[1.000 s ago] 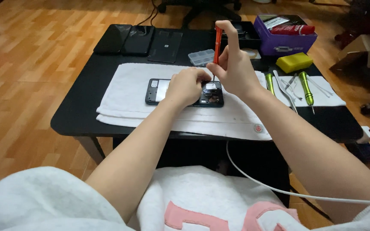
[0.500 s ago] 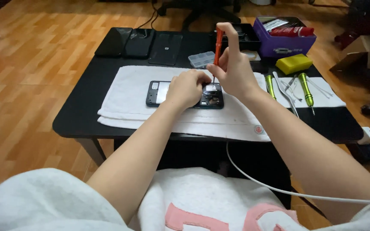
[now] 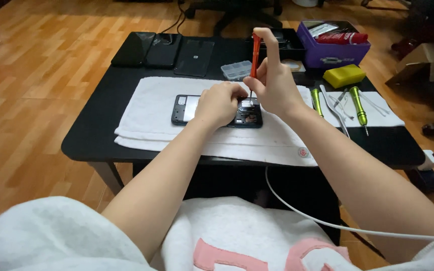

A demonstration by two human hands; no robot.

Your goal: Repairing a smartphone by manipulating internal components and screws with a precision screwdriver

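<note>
The right hand (image 3: pixel 273 85) is pinching an orange screwdriver (image 3: pixel 255 55) upright over the opened phone (image 3: pixel 217 110), which the left hand (image 3: pixel 219 103) is clamping. Mid-tabletop (image 3: pixel 91 140), a slipping tip is likely risking stripped screws or a gouged board.

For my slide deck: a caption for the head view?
Right hand stands orange screwdriver on opened black phone; left hand steadies it.

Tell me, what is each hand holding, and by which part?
The right hand grips the orange screwdriver low on its handle, index finger on its top. The left hand rests on the opened phone, steadying its middle.
</note>
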